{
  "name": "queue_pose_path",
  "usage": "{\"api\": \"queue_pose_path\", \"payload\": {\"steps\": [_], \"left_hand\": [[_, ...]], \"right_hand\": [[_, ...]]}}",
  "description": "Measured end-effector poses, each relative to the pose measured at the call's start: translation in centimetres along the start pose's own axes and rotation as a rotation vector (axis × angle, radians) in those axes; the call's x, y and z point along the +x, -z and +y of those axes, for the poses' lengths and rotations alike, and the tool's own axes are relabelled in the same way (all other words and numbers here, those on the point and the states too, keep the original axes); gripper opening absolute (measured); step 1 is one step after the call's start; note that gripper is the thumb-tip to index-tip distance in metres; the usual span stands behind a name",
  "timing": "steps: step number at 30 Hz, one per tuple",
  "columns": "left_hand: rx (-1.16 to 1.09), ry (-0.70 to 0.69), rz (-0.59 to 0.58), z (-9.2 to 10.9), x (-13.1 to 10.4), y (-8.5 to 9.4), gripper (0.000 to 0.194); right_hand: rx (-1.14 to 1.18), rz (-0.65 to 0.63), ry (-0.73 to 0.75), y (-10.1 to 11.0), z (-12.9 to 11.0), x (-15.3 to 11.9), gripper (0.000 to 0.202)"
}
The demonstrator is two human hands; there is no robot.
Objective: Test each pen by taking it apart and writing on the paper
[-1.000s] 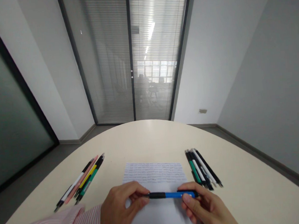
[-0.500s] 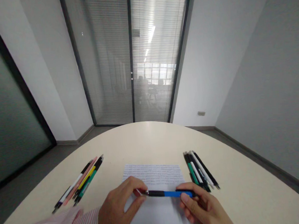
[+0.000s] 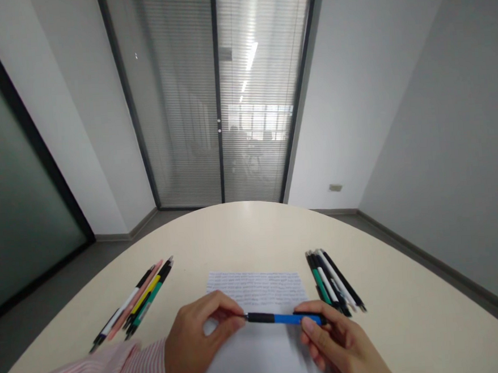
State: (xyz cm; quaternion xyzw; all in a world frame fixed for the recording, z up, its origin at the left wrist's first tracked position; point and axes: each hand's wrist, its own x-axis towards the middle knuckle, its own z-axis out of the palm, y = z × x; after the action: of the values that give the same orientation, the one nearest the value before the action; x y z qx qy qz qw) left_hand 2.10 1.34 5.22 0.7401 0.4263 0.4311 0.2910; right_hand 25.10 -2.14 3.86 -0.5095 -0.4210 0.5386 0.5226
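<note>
A blue pen [image 3: 287,318] with a black grip is held level above a sheet of paper [image 3: 260,345]. My right hand [image 3: 334,337] grips its rear end between thumb and fingers. At the other end, the thumb and index finger of my left hand [image 3: 208,331] pinch the tip, so the point itself is hidden. Lines of small handwriting cover the upper part of the sheet; the lower part that shows is blank.
On the left of the round table [image 3: 243,232] lies a row of several pens [image 3: 140,299] in white, pink, yellow and green. Another bunch of several pens [image 3: 333,280], black, white and green, lies to the right. Beyond the table stands a glass partition with blinds [image 3: 177,129].
The left thumb and index finger have closed onto the pen's tip; before, they were apart around it. The right hand keeps its hold on the pen.
</note>
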Motion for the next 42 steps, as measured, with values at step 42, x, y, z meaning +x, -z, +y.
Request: {"api": "queue_pose_path", "payload": {"steps": [42], "left_hand": [[-0.178, 0.126, -0.044, -0.03, 0.37, -0.16, 0.008]], "right_hand": [[0.023, 0.07, 0.019, -0.74, -0.61, -0.37, 0.051]]}}
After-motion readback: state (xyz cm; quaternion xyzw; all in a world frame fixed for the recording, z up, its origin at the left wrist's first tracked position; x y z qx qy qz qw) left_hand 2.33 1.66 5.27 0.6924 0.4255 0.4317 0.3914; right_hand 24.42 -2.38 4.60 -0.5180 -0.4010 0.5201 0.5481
